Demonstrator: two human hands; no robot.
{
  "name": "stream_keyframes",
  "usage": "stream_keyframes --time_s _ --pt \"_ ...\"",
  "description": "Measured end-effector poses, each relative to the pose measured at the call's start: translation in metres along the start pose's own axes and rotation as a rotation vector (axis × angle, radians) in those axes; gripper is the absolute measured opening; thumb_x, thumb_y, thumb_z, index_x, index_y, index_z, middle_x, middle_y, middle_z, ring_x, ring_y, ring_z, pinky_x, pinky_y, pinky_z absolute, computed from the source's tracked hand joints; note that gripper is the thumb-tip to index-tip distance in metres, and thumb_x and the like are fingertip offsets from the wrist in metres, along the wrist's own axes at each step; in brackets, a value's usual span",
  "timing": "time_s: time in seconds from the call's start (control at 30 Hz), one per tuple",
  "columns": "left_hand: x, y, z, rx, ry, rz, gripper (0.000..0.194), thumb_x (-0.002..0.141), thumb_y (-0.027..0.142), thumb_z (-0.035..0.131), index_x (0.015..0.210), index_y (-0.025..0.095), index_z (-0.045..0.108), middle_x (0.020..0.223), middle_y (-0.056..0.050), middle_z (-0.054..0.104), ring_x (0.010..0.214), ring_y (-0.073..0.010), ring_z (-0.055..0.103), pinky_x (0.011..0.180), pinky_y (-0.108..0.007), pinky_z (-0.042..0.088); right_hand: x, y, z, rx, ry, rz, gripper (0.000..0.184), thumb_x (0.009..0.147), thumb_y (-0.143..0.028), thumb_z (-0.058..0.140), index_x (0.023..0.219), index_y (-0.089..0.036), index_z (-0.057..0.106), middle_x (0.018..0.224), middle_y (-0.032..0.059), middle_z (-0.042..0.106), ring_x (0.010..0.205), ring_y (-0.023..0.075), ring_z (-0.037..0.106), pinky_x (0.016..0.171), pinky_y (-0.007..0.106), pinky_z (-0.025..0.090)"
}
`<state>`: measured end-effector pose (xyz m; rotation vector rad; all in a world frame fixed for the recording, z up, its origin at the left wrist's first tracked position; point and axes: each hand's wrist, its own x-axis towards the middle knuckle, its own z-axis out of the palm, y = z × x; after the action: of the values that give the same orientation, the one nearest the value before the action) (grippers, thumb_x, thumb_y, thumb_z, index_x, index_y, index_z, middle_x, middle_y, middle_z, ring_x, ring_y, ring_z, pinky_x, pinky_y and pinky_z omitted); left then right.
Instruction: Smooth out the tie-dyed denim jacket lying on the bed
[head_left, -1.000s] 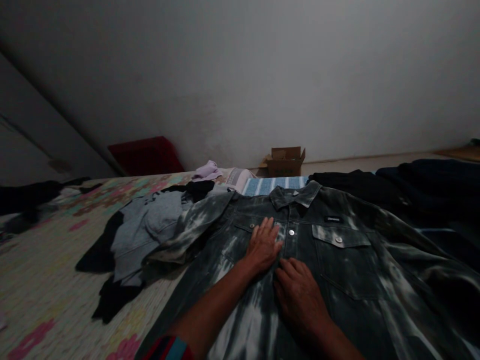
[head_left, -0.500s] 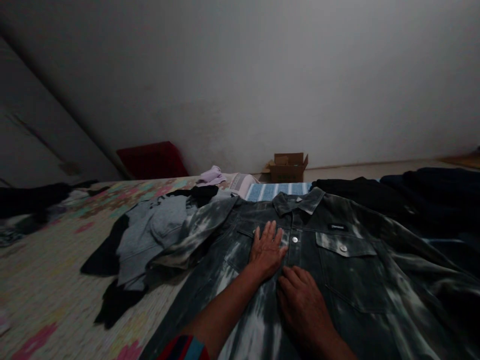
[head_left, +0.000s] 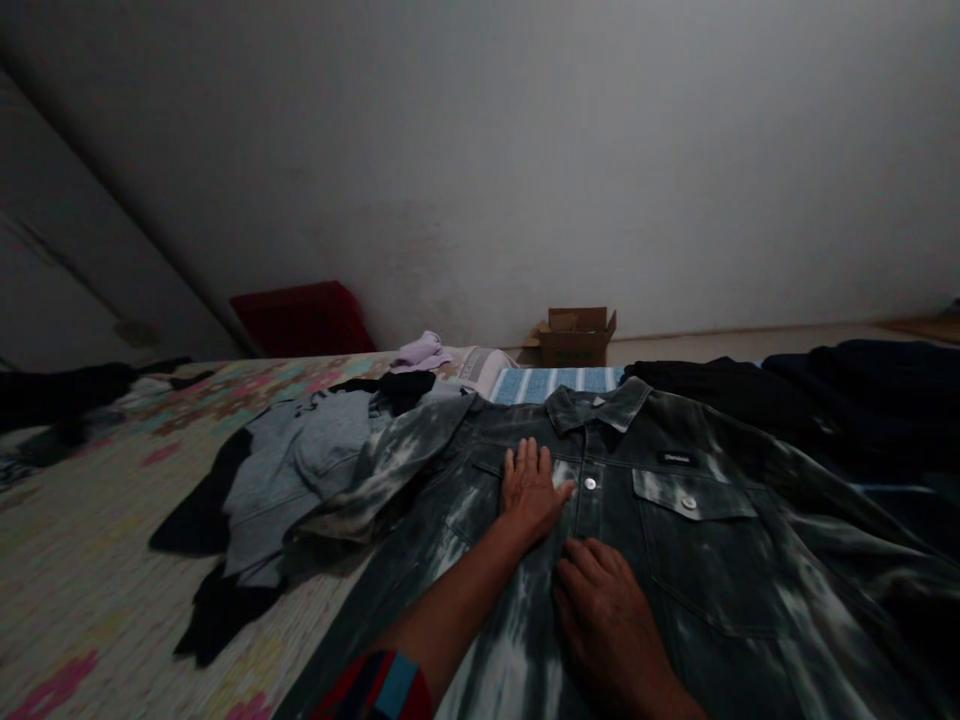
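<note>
I had both hands flat and open on the denim jacket [head_left: 675, 540], gripping nothing: my left hand [head_left: 529, 488] on the chest beside the placket, my right hand [head_left: 611, 622] lower. Pressing outward from the buttons [head_left: 589, 484] seemed the surest way to smooth it (no bunching). The jacket lay face up, buttoned, dark with pale bleached streaks, toward the bed's [head_left: 90, 560] right side.

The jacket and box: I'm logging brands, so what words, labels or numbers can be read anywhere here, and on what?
Nothing can be read.
Small black patch above the jacket chest pocket: pale lettering, too small and blurred to read.
Cardboard box by the wall: dark marks on its front, unreadable.
</note>
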<state>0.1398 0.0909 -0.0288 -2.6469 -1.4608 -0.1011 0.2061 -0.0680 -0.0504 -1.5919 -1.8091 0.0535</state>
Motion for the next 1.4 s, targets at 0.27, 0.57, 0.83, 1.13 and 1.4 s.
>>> stream_keyframes --time_s 0.27,0.57,0.83,1.13,1.4 --pt "0.033 -0.005 -0.016 -0.043 -0.198 -0.082 0.082 0.082 0.069 0.033 0.132 0.005 0.044 0.141 -0.023 0.04 0.134 -0.0344 0.03 0.111 -0.047 0.018 -0.001 0.007 0.003 -0.041 0.02 -0.045 0.021 0.083 -0.011 0.05 0.099 -0.023 0.058 0.114 0.0035 0.059 0.106 0.024 0.048 0.094 0.04 0.039" --pt "0.06 -0.024 -0.013 -0.097 -0.271 -0.178 0.089 0.082 0.071 0.025 0.139 0.004 0.032 0.15 -0.022 0.023 0.139 -0.0346 0.019 0.108 -0.053 0.02 -0.002 0.002 0.005 -0.044 0.068 -0.008 0.023 0.081 -0.011 0.051 0.098 -0.023 0.058 0.113 0.0028 0.06 0.105 0.0245 0.049 0.094 0.041 0.039" --pt "0.07 -0.029 -0.012 -0.048 -0.154 -0.148 0.061 0.09 0.058 0.029 0.122 0.011 0.052 0.133 -0.019 0.05 0.127 -0.031 0.04 0.108 -0.049 0.018 -0.004 0.012 0.007 -0.096 0.034 -0.077 0.024 0.083 -0.014 0.054 0.103 -0.025 0.057 0.116 0.0018 0.059 0.106 0.0231 0.05 0.093 0.039 0.04" --pt "0.068 -0.032 -0.004 -0.034 -0.064 -0.124 0.048 0.091 0.049 0.032 0.114 0.013 0.054 0.126 -0.016 0.053 0.121 -0.0288 0.044 0.097 -0.041 0.033 -0.002 0.011 0.006 -0.07 0.018 -0.067 0.022 0.084 -0.014 0.052 0.103 -0.024 0.058 0.117 0.002 0.059 0.107 0.023 0.05 0.093 0.039 0.041" --pt "0.08 -0.045 0.004 -0.076 -0.113 -0.156 0.057 0.089 0.055 0.03 0.127 0.016 0.044 0.144 -0.016 0.037 0.134 -0.029 0.03 0.104 -0.047 0.024 -0.001 0.004 0.005 -0.061 0.054 -0.013 0.023 0.082 -0.013 0.052 0.101 -0.024 0.059 0.115 0.0031 0.06 0.107 0.0233 0.051 0.095 0.04 0.04"
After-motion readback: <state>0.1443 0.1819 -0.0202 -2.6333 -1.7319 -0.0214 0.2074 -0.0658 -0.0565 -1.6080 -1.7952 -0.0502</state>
